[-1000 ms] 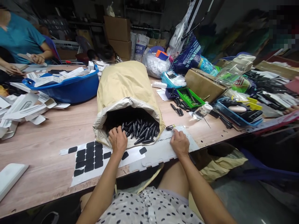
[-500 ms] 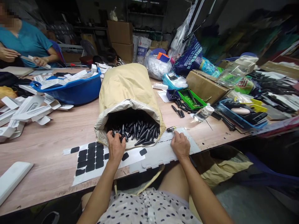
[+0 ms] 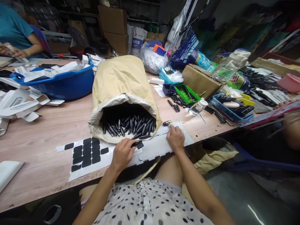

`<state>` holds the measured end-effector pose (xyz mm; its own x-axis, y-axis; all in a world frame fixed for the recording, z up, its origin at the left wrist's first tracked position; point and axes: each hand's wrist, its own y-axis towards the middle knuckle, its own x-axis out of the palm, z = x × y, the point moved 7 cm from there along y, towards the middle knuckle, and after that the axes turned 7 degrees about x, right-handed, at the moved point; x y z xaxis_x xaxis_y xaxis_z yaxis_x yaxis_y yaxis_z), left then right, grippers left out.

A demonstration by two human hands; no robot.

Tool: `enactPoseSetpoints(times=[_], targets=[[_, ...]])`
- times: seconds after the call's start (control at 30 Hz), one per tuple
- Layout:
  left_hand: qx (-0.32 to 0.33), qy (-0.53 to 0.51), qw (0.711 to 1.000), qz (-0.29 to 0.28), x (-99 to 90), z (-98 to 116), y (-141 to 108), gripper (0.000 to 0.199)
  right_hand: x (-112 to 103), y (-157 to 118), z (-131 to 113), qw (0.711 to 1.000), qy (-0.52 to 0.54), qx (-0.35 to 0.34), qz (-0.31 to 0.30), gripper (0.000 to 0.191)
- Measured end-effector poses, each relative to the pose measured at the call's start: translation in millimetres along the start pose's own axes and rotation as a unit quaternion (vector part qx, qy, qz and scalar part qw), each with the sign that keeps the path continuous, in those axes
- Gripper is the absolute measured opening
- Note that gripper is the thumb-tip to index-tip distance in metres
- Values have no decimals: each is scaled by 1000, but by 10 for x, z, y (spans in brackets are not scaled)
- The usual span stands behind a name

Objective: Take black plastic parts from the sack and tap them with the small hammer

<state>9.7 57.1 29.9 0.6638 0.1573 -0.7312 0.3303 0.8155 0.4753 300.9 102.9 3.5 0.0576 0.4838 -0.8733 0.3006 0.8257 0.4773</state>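
Note:
A large tan sack (image 3: 122, 75) lies on its side, its mouth facing me. Inside the mouth is a heap of black pen-shaped pieces (image 3: 131, 123). My left hand (image 3: 123, 153) is just in front of the sack's lower lip, closed on one black pen-shaped piece (image 3: 137, 143). To the right, my right hand (image 3: 175, 137) rests on a pale board (image 3: 159, 145), its fingers closed around a small tool with a thin metal shaft and a black-and-yellow end (image 3: 167, 123). A white sheet of black rounded stickers (image 3: 87, 153) lies left of my left hand.
A blue basin (image 3: 58, 84) of white boxes stands left of the sack, with folded white boxes (image 3: 18, 103) beside it. On the right are a green tray (image 3: 187, 93), a clear bottle (image 3: 198, 107) and a blue tray (image 3: 232, 107). A co-worker (image 3: 16, 34) sits at far left.
My left hand has come out of the sack's mouth and moved right and towards me with a black pen-shaped piece. My right hand keeps its hold on the tool. The view has shifted slightly.

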Motion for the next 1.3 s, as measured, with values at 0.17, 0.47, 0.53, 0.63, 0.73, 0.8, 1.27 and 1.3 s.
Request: enactPoseSetpoints(times=[0.17, 0.47, 0.53, 0.63, 0.73, 0.8, 1.27, 1.3], targets=[[-26, -21, 998, -52, 285, -22, -118, 17, 1, 18, -9, 1000, 7, 20, -22, 32], [-77, -99, 991, -36, 254, -212, -108, 8, -251, 33, 200, 977, 159, 130, -57, 30], [-83, -103, 990, -41, 266, -208, -100, 8, -491, -105, 69, 968, 230, 89, -41, 33], [-96, -108, 988, -50, 292, -216, -99, 9, -740, -439, -297, 935, 342, 11, -93, 34], [-101, -121, 986, -54, 315, -225, -100, 10, -821, -768, -680, 896, 415, -54, -150, 31], [-103, -130, 985, -56, 327, -225, -99, 12, -811, -890, -834, 887, 427, -74, -160, 33], [-104, -128, 984, -59, 335, -211, -77, 13, -753, -1048, -976, 908, 367, -126, -156, 42], [-102, -129, 985, -60, 334, -211, -75, 13, -768, -1051, -987, 907, 371, -127, -154, 42]])
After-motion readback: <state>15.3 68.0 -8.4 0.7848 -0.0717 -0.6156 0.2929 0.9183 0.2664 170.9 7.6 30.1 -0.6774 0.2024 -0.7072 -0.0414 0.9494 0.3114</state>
